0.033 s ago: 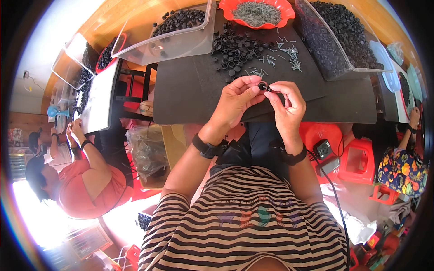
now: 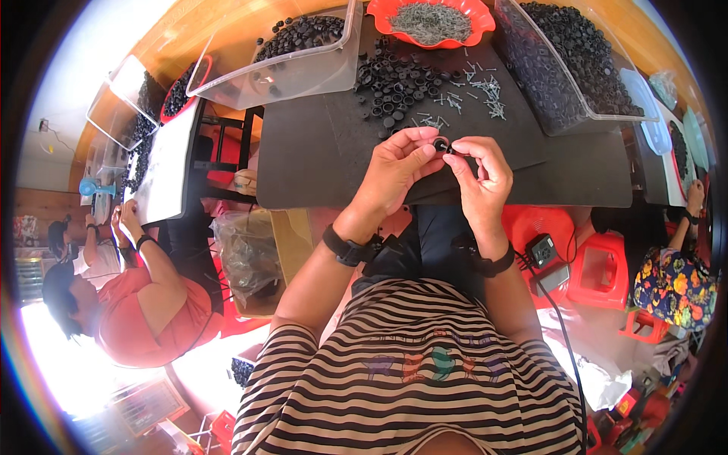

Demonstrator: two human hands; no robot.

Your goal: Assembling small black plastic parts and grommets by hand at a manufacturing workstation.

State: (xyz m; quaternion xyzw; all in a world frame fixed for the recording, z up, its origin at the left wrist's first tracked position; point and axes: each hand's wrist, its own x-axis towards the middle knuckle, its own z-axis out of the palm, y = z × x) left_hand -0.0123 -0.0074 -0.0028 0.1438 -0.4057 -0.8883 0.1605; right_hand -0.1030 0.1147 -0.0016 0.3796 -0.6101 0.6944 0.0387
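Observation:
Over the near half of the dark tabletop, my left hand (image 2: 402,163) pinches a small round black plastic cap (image 2: 439,142) between thumb and fingertips. Right beside it, the thumb and index finger of my right hand (image 2: 483,174) are closed on a small dark piece (image 2: 450,149), mostly covered by the fingertips. A glint of metal shows between the two parts; whether they touch I cannot tell. Beyond my hands lies a heap of loose black caps (image 2: 398,80). To the right of that heap, silver screws (image 2: 493,98) are scattered on the table.
A red scalloped bowl (image 2: 479,32) of screws stands at the far edge. Clear bins of black parts flank it, one at left (image 2: 303,80), another at right (image 2: 584,102). Red stools (image 2: 599,269) and a cable (image 2: 561,326) are at lower right. Other people work on both sides.

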